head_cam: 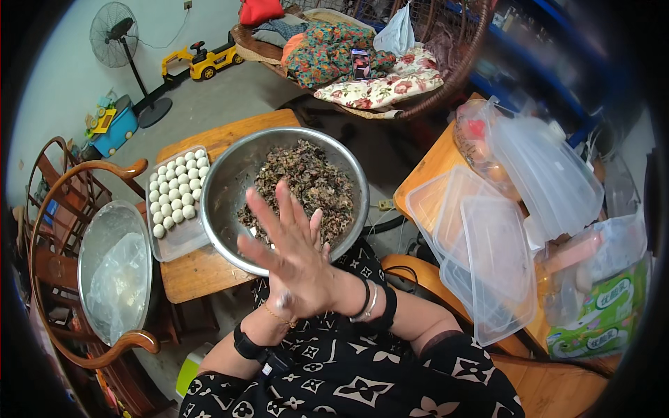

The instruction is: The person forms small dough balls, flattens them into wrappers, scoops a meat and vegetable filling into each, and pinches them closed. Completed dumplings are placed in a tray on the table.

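Observation:
My right hand (pixel 300 261) lies across my left hand (pixel 281 304), the palms facing each other in front of a large steel bowl (pixel 364 209). The right fingers are spread; most of the left hand is hidden, with some fingertips showing beyond. Anything between the palms is out of sight. A small whitish bit shows near the base of the left hand. Dark, chopped filling (pixel 313 183) fills part of the bowl. Left of it, pale round dough balls (pixel 175 188) sit in rows in a clear plastic tray (pixel 183 240) on a wooden table (pixel 188 277).
A metal basin (pixel 112 214) with a clear plastic bag (pixel 123 282) rests at the left, by a wooden chair (pixel 138 334). Plastic lids (pixel 496 251), bags and green packages (pixel 601 318) crowd the right-hand table (pixel 426 175). A wicker seat (pixel 423 107) holds cloths and a phone (pixel 360 64).

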The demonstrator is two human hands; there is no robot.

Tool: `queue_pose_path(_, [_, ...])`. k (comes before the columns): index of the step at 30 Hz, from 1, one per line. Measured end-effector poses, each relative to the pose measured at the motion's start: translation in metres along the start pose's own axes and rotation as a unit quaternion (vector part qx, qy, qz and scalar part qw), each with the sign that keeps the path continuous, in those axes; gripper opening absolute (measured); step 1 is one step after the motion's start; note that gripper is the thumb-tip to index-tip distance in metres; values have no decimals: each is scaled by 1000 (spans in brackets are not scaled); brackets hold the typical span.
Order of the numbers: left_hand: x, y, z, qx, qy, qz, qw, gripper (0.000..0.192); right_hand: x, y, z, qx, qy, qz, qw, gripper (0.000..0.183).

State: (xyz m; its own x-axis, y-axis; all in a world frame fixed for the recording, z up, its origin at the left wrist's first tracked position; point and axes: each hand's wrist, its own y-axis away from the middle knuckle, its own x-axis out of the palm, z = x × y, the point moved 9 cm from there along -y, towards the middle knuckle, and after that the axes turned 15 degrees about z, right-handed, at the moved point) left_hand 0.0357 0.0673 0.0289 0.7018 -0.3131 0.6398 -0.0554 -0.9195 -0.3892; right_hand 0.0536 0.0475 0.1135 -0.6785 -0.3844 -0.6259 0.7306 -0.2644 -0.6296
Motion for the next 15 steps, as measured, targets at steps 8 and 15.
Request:
queue_pose_path(8, [6,-1,-29,-66,53,-3,996,77,1,11,-38,60,114,54,990,73])
queue_pose_path(15, [-31,0,-19,-34,163,-38,985,78,27,21,11,-7,12,79,997,70])
